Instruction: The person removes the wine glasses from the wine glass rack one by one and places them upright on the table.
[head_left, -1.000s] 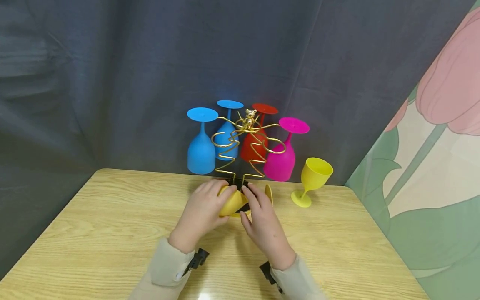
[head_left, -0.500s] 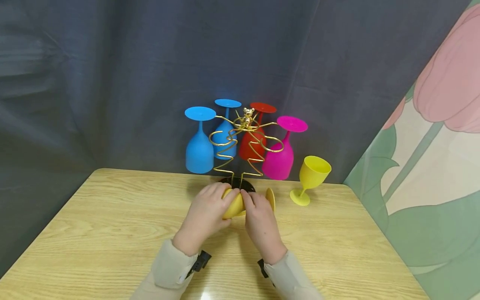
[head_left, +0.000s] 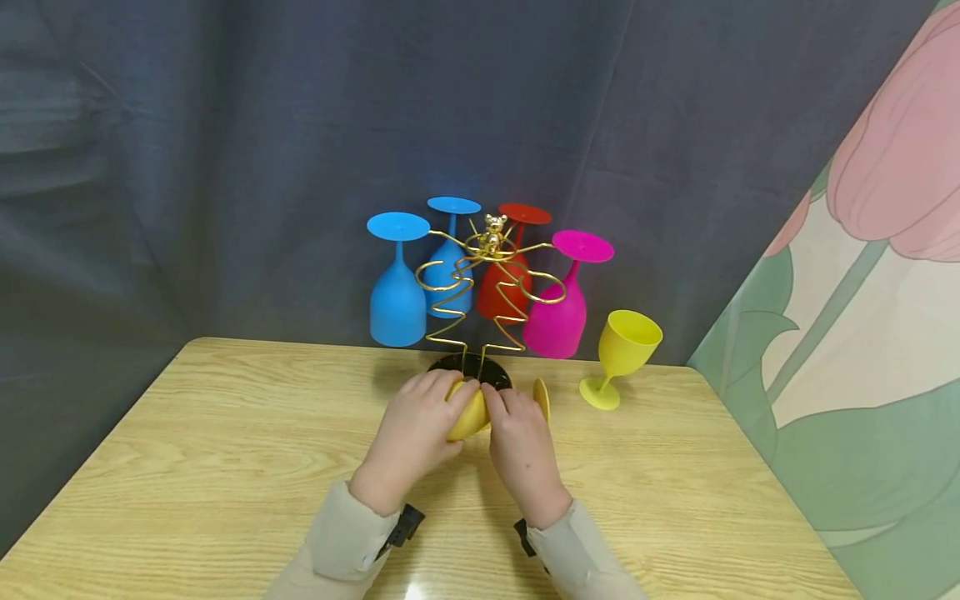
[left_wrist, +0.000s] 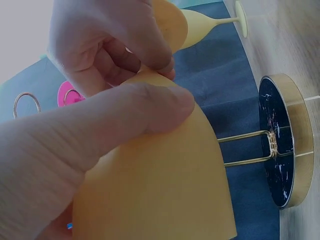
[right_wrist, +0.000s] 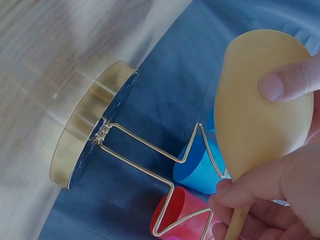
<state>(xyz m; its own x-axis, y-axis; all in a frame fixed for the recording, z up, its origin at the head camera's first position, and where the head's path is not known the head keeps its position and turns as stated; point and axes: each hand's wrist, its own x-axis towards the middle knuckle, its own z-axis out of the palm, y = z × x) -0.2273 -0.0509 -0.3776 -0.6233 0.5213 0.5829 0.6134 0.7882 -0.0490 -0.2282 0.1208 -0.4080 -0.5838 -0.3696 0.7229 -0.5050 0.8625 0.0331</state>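
My left hand (head_left: 416,425) grips the bowl of a deep-yellow goblet (head_left: 471,415), thumb on its near side in the left wrist view. The fingers of my right hand (head_left: 522,450) pinch its stem (right_wrist: 238,222) just below the bowl. The goblet lies sideways, bowl to the left, its round foot (head_left: 542,398) showing past my right hand. Behind it stands a gold wire goblet rack (head_left: 450,340) with a round black base (right_wrist: 95,125) edged in gold. Upside down on the rack hang two blue goblets (head_left: 397,308), a red one (head_left: 495,296) and a magenta one (head_left: 558,325).
A lemon-yellow goblet (head_left: 628,346) stands upright to the right of the rack, near the table's back edge. A small gold bear (head_left: 494,229) tops the rack. Dark cloth (head_left: 300,167) hangs behind the wooden table (head_left: 247,433), and a flower-patterned panel (head_left: 862,333) borders the right.
My right hand's fingers, spread a second ago, have drawn together on the stem. The held goblet has shifted a little toward me, showing more of the rack's black base.
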